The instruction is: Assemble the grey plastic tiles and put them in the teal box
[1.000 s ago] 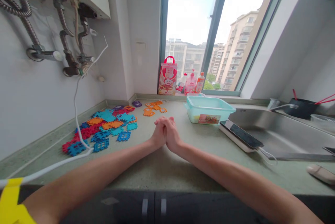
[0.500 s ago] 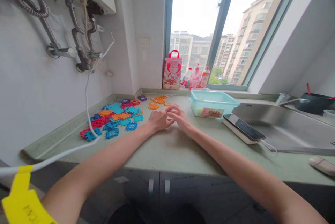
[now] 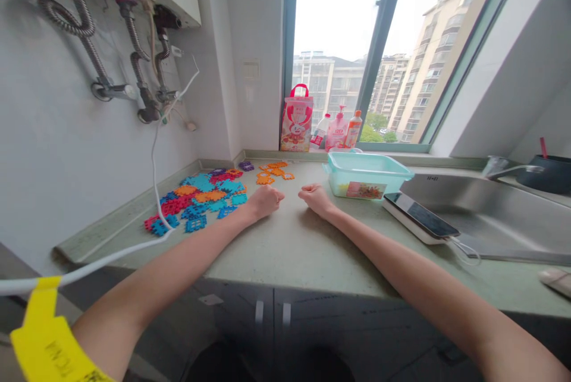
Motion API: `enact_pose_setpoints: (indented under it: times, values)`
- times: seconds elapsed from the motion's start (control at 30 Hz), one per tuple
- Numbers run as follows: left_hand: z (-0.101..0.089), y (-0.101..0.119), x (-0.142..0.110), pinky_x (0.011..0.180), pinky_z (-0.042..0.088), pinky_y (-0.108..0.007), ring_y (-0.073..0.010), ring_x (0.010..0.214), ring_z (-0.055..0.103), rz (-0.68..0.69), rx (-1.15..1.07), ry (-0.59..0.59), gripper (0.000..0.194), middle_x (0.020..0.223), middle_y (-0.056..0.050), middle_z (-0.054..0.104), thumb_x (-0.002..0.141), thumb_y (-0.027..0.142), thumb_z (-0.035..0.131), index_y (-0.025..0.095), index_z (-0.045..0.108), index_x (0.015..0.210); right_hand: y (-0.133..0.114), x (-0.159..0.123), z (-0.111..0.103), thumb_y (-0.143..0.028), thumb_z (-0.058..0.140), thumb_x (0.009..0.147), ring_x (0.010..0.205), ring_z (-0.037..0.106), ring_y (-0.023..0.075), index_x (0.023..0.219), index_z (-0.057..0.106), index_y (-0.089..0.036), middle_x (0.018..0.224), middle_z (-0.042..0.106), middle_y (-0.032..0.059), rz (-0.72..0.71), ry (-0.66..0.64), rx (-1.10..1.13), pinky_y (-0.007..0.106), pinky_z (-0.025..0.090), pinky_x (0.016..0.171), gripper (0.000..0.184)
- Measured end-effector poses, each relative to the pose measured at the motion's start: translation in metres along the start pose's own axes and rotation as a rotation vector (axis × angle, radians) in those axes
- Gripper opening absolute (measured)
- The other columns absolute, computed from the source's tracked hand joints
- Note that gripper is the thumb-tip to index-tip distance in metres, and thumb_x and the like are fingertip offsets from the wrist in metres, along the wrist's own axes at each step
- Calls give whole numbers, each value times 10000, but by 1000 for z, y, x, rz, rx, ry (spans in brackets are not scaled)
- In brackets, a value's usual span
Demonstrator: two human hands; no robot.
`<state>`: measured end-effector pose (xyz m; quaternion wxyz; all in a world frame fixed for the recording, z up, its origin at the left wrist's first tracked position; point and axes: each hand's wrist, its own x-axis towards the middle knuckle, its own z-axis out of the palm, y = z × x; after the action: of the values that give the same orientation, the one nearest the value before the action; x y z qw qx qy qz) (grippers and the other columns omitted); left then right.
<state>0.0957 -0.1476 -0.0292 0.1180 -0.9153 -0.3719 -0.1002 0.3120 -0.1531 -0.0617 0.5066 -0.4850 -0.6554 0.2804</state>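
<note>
My left hand (image 3: 266, 200) rests on the green counter (image 3: 289, 251) as a closed fist with nothing in it. My right hand (image 3: 314, 198) is also a closed fist, a short gap to its right. A spread of flat plastic puzzle tiles (image 3: 203, 200) in blue, red and orange lies just left of my left hand. A smaller group of orange tiles (image 3: 273, 172) lies beyond the hands near the wall. A pale green plastic tub (image 3: 366, 174) stands to the right of my right hand.
A phone on a white pad (image 3: 419, 218) lies by the steel sink (image 3: 491, 215). A red-handled bag (image 3: 297, 120) and bottles (image 3: 341, 131) stand on the window sill. A white cable (image 3: 154, 179) hangs from wall pipes across the counter's left end.
My hands were clasped together a second ago; they have come apart and each has closed into a fist. The camera has pulled back a little.
</note>
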Motion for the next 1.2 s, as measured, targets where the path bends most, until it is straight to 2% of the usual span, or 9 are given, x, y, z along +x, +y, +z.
enact_pose_setpoints:
  times: [0.23, 0.4, 0.6, 0.73, 0.8, 0.87, 1.0, 1.1, 1.2]
  values:
    - [-1, 5, -24, 527, 301, -288, -148, 550, 498, 308, 99, 31, 224, 702, -28, 619, 773, -10, 528, 178, 591, 666, 0, 3, -4, -393, 531, 627, 617, 169, 101, 529, 207, -271, 584, 154, -71, -89, -80, -86, 298, 108, 572, 360]
    - [-11, -3, -84, 490, 233, -315, -141, 494, 456, 352, 194, 79, 250, 673, -1, 574, 760, -37, 500, 189, 568, 680, 5, 6, -8, -387, 488, 635, 627, 177, 109, 556, 192, -276, 607, 142, -65, -121, -99, -119, 304, 112, 583, 326]
    - [-41, -23, -166, 561, 354, -316, -166, 592, 547, 175, 231, 159, 290, 694, -3, 590, 883, 7, 467, 203, 559, 691, 6, 2, -10, -368, 425, 582, 602, 165, 102, 573, 190, -273, 621, 132, -65, -144, -170, -138, 310, 97, 580, 254]
    - [-53, -34, -176, 943, 514, -391, -264, 1062, 673, 39, 161, 135, 176, 1102, -96, 729, 1001, 297, 567, 196, 709, 976, 3, -4, -11, -364, 415, 570, 591, 164, 99, 564, 197, -275, 617, 129, -64, -152, -228, -153, 318, 84, 578, 235]
    - [-52, -45, -174, 1197, 385, -531, -345, 1385, 547, -48, 131, 101, 426, 1476, -152, 621, 966, 455, 635, 198, 693, 1301, 1, -7, -11, -362, 418, 572, 592, 163, 99, 565, 198, -274, 619, 132, -63, -157, -252, -158, 319, 85, 577, 237]
    - [-48, -60, -172, 1289, 175, -661, -413, 1582, 316, -168, 140, 66, 746, 1718, -180, 368, 946, 612, 641, 213, 535, 1568, 0, -9, -11, -360, 420, 575, 591, 162, 97, 567, 198, -274, 619, 138, -63, -161, -275, -165, 320, 87, 576, 239]
    - [-36, -91, -172, 1279, 9, -723, -455, 1659, 52, -370, 119, 21, 991, 1812, -188, 70, 971, 821, 459, 214, 279, 1733, -2, -11, -11, -359, 420, 587, 585, 160, 96, 572, 192, -273, 614, 138, -65, -166, -315, -206, 320, 89, 573, 245]
    - [-33, -101, -173, 1282, 34, -711, -455, 1654, 107, -409, 87, -36, 973, 1804, -200, 114, 999, 850, 306, 214, 280, 1736, -1, -11, -12, -354, 425, 599, 586, 166, 96, 575, 193, -271, 614, 143, -66, -173, -343, -231, 319, 95, 574, 248]
    - [-36, -101, -172, 1277, 109, -692, -432, 1613, 279, -398, 92, -130, 924, 1745, -229, 303, 1010, 848, 274, 246, 372, 1704, -1, -12, -12, -342, 428, 606, 588, 168, 97, 583, 193, -269, 615, 141, -65, -174, -360, -251, 321, 95, 576, 248]
